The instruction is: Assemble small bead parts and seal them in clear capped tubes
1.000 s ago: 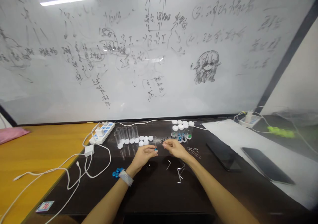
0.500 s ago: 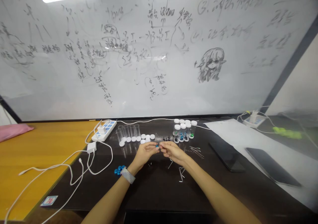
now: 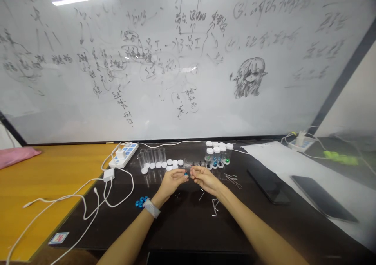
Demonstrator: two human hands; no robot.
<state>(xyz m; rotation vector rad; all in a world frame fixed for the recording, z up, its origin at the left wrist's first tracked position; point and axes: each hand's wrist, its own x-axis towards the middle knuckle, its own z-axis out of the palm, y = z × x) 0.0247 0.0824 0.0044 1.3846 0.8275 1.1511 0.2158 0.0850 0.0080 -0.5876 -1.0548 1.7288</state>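
Over the middle of the dark table, my left hand (image 3: 173,179) pinches a small blue part (image 3: 186,173) between thumb and fingertips. Just to its right, my right hand (image 3: 205,177) has its fingers pressed together; whatever they may hold is too small to make out. A narrow gap separates the two hands. Behind them stand small black pieces (image 3: 200,163). Several shiny blue round pieces (image 3: 141,201) lie by my left wrist. Below my right hand lie a bent hex key (image 3: 201,195) and more hex keys (image 3: 215,208).
Clear tubes (image 3: 152,157) stand at back left beside loose white caps (image 3: 175,163). White-capped tubes with small parts (image 3: 216,157) are at back right, near thin wires (image 3: 233,180). Two phones, a black one (image 3: 268,186) and a grey one (image 3: 323,197), lie right; white cables (image 3: 85,196) and a power strip (image 3: 125,155) left.
My right hand has drawn slightly away from my left, widening the gap between the fingertips. The left hand still pinches the blue part.
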